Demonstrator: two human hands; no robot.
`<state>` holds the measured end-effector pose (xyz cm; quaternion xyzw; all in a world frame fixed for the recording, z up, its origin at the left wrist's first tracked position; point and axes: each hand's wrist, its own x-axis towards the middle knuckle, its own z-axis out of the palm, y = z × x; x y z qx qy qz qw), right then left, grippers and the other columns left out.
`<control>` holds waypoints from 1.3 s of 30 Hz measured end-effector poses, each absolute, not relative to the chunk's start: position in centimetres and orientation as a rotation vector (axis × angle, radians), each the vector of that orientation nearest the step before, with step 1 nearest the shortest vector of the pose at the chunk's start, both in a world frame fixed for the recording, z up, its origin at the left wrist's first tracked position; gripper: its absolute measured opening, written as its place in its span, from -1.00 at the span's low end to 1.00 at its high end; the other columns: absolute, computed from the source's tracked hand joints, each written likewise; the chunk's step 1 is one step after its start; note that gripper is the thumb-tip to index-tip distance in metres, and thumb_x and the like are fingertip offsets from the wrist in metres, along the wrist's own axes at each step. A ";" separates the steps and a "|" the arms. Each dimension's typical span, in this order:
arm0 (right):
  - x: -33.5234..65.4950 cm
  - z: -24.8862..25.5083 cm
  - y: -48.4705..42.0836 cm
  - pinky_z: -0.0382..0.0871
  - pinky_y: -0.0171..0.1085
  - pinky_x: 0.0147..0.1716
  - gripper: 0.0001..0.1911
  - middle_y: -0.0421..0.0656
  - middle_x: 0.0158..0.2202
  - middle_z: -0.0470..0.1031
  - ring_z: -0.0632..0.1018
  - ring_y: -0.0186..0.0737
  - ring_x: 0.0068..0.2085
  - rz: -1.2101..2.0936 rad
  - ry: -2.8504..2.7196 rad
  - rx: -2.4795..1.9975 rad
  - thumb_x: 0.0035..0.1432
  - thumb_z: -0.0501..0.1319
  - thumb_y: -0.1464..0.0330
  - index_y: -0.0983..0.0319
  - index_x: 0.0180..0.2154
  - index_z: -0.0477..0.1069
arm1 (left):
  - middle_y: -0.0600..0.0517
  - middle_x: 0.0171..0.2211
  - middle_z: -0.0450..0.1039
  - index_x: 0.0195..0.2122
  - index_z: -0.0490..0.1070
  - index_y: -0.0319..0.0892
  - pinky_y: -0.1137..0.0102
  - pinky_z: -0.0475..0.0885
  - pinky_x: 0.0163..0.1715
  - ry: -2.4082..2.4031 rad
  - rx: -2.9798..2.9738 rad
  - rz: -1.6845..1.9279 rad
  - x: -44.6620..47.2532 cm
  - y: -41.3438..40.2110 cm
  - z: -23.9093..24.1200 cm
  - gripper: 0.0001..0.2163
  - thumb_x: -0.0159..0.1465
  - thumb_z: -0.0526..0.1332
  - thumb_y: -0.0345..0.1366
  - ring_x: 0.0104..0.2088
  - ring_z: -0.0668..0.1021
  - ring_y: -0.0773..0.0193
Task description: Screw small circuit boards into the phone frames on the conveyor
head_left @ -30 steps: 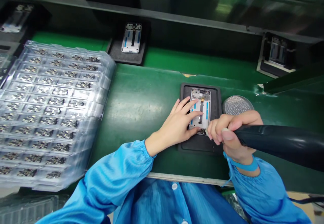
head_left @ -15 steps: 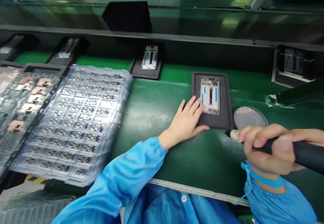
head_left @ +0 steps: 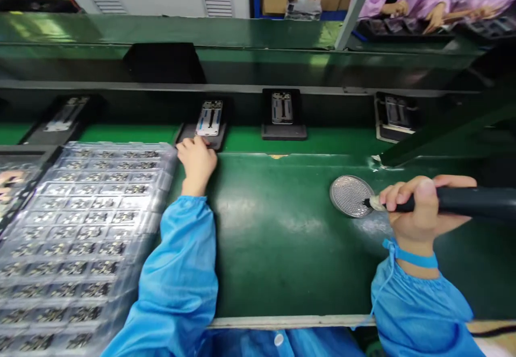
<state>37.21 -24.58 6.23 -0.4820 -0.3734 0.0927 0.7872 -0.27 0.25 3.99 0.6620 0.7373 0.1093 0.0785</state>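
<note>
My left hand [head_left: 196, 161] reaches far forward and curls its fingers over the near edge of a black carrier tray [head_left: 187, 131] that holds a phone frame [head_left: 209, 117] on the green belt. My right hand [head_left: 419, 209] is wrapped round a black electric screwdriver [head_left: 463, 202]. The screwdriver's tip rests at the rim of a round silver screw dish [head_left: 350, 195]. Another black carrier with a phone frame [head_left: 281, 107] sits on the belt further right.
Stacked clear blister trays of small parts [head_left: 88, 222] fill the left side. More carriers [head_left: 397, 112] ride the belt at the right and a dark one [head_left: 60, 118] at the left. Other people's hands [head_left: 435, 18] work at the far bench, top right.
The carrier I was working on has gone forward onto the belt. My left hand left it and reached left to another carrier. My right hand brought the screwdriver tip to the screw dish.
</note>
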 end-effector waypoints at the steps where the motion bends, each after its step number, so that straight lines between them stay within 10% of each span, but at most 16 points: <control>1: 37.6 6.2 -24.5 0.49 -0.22 -0.64 -0.52 -0.45 -0.54 0.44 0.38 -0.23 -0.64 0.211 -0.807 -1.048 0.35 0.71 0.10 -0.01 -0.10 0.43 | -0.40 0.41 0.49 0.42 0.62 -0.33 -0.09 0.32 0.48 2.168 2.002 0.332 -1.4 0.7 4.1 -0.61 0.68 0.18 -0.40 0.40 0.40 -0.24; 9: 38.9 5.5 -24.7 0.53 -0.29 -0.59 -0.39 -0.45 -0.53 0.46 0.45 -0.29 -0.63 0.351 -0.799 -1.135 0.33 0.80 0.00 0.05 -0.10 0.43 | -0.30 0.45 0.58 0.47 0.68 -0.11 -0.12 0.34 0.55 1.828 2.256 0.400 0.4 -0.1 5.4 -0.56 0.77 0.07 -0.35 0.52 0.46 -0.31; 25: 38.9 5.0 -25.1 0.55 -0.27 -0.60 -0.40 -0.44 -0.53 0.45 0.45 -0.29 -0.64 0.359 -0.838 -1.134 0.38 0.78 0.02 0.05 -0.13 0.40 | -0.08 0.00 0.74 0.33 0.76 -0.11 0.18 0.64 -0.03 0.730 2.633 0.401 2.0 -27.6 3.1 -0.61 0.63 0.31 -0.58 -0.06 0.73 0.04; 34: 38.3 4.9 -25.3 0.57 -0.28 -0.58 -0.37 -0.43 -0.51 0.47 0.49 -0.28 -0.62 0.317 -0.925 -1.144 0.36 0.80 -0.02 0.07 -0.13 0.41 | -0.33 0.55 0.64 0.61 0.66 -0.10 -0.25 0.61 0.57 1.185 2.382 0.578 3.1 -18.3 1.9 -0.57 0.82 0.25 -0.23 0.58 0.60 -0.29; 39: 37.5 7.4 -25.5 0.54 -0.24 -0.63 -0.47 -0.45 -0.52 0.49 0.44 -0.24 -0.66 0.286 -0.965 -1.067 0.38 0.76 0.05 0.03 -0.10 0.46 | -0.33 0.54 0.65 0.70 0.60 -0.16 -0.26 0.60 0.65 1.025 2.252 0.466 5.0 -15.3 -0.4 -0.46 0.77 0.33 -0.15 0.55 0.61 -0.24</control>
